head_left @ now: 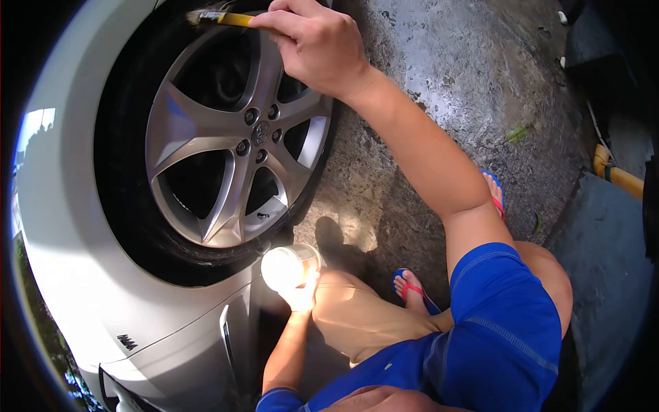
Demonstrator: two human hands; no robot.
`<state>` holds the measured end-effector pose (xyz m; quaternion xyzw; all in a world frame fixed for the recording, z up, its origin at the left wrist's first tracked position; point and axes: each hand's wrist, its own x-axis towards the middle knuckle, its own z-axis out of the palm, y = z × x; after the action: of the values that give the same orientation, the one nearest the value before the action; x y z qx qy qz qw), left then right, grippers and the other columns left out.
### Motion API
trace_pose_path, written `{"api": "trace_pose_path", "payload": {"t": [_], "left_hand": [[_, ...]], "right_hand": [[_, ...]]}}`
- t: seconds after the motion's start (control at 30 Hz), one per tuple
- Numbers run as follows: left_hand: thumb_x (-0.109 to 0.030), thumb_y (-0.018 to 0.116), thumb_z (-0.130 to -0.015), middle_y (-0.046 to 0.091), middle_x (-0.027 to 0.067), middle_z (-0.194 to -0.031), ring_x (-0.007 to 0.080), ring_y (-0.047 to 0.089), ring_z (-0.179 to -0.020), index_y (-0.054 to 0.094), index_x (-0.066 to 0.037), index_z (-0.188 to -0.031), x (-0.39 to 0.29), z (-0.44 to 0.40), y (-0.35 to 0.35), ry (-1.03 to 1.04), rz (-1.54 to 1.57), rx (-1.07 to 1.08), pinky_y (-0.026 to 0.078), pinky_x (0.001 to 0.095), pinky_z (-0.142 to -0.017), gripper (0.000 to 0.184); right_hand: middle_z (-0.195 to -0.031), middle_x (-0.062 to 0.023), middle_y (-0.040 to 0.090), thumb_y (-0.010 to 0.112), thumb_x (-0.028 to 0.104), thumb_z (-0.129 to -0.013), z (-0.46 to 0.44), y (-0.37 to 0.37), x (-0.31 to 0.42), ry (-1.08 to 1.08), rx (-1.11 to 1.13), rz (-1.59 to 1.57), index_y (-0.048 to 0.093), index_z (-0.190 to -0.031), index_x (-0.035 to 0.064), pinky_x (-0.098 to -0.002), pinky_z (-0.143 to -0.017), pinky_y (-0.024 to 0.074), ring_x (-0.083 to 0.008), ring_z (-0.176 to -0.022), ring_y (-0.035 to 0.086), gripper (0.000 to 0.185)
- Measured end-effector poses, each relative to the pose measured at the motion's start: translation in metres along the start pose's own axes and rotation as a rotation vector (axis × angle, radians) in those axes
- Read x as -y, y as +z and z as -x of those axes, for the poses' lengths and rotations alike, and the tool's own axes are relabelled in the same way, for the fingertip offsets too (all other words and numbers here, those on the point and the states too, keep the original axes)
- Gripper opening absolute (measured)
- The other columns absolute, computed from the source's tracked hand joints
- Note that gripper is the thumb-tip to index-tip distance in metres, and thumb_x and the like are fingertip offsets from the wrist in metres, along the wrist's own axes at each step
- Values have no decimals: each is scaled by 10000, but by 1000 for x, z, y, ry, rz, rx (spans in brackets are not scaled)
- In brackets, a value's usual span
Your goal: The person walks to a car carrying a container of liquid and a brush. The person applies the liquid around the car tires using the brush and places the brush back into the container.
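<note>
My right hand point(319, 41) is closed round the yellow handle of a paintbrush point(233, 19). The dark, wet-looking bristles are at the upper part of the black tyre point(127, 137); whether they touch it I cannot tell. Lower down, my left hand point(300, 296) grips a small cup point(292, 266) near the bottom edge of the tyre. Glare washes out the cup's mouth, so its contents cannot be made out. Between the two hands is the silver spoked wheel rim point(226, 144), with several lug nuts around its centre cap.
A white car body point(68, 226) curves round the wheel on the left. Wet concrete ground point(439, 69) lies to the right, with a green leaf point(518, 134) on it. A yellow pipe point(618, 175) is at the far right. My feet in blue-and-red flip-flops point(414, 288) are close by.
</note>
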<state>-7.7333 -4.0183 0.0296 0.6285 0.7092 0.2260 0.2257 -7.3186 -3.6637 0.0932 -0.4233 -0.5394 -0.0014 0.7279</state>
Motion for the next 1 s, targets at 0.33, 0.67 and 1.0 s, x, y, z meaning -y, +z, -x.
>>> {"api": "trace_pose_path", "payload": {"t": [0.33, 0.67, 1.0], "left_hand": [[-210, 994, -681, 551, 207, -1505, 353, 521, -1416, 472, -3, -1547, -19, -6, 5, -25, -20, -53, 411, 518, -1201, 1032], [-218, 997, -678, 519, 209, -1538, 365, 491, -1444, 467, -5, -1553, -11, -6, 7, 93, -56, -60, 392, 527, -1216, 1045], [-303, 1004, -670, 517, 230, -1550, 412, 473, -1453, 513, -21, -1536, -11, -8, 7, 93, -49, -36, 351, 572, -1231, 1035]], "right_hand": [[-1110, -206, 796, 760, 231, -938, 1, -11, -124, 686, 240, -133, 811, -1160, 51, -419, -906, 607, -305, -1024, 791, 291], [-1328, -270, 708, 646, 373, -1027, 287, 26, -186, 1398, 746, 274, 769, -1250, 35, -501, -1102, 511, -424, -1284, 659, 423], [-848, -154, 779, 602, 296, -1053, 357, 17, -127, 1627, 759, -22, 791, -889, 0, -429, -777, 552, -290, -781, 746, 388]]}}
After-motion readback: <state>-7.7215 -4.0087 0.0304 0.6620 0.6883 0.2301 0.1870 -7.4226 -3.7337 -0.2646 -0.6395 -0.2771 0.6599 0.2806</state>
